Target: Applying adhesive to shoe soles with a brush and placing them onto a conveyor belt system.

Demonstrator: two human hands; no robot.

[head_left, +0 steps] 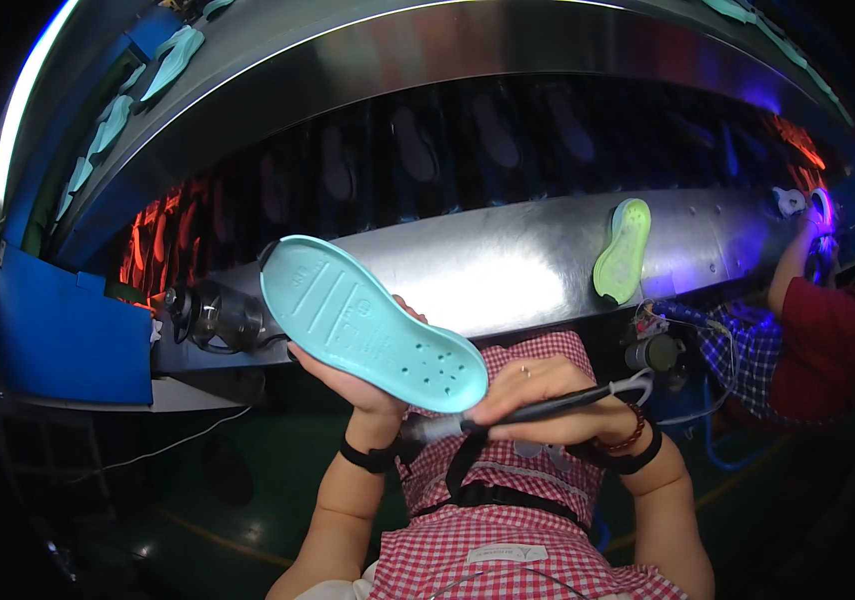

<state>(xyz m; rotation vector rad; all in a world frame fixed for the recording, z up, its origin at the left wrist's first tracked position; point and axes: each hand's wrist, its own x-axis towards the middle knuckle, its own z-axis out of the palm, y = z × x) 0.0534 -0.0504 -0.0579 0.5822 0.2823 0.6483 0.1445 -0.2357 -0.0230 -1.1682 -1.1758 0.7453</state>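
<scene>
While the head view is looking down over a red-checked apron (508,540), the left hand (363,385) is cupping a turquoise shoe sole (373,325) from beneath, its fingers curling up behind the toe end and pressing against the underside. The sole is tilting with its heel up and to the left, just in front of the long steel conveyor housing (488,260), and its toe is almost touching the right hand (548,395). That hand is closing its fingers around a black brush handle (548,408), whose bristle tip (428,428) is lying directly below the sole's toe. A pale cord is trailing from the handle's right end.

Judged from its thin moulded form, the sole is probably light and somewhat flexible, with a smooth face that could slip; holding it by the edges near the waist, as the palm is doing here, looks steadiest.

On the housing, to the right of the held sole, a lime-green sole (623,250) is standing upright. Further right along the housing, a co-worker in a red sleeve (828,350) is reaching up under violet light. More turquoise soles (173,60) are riding above the housing at upper left.
</scene>
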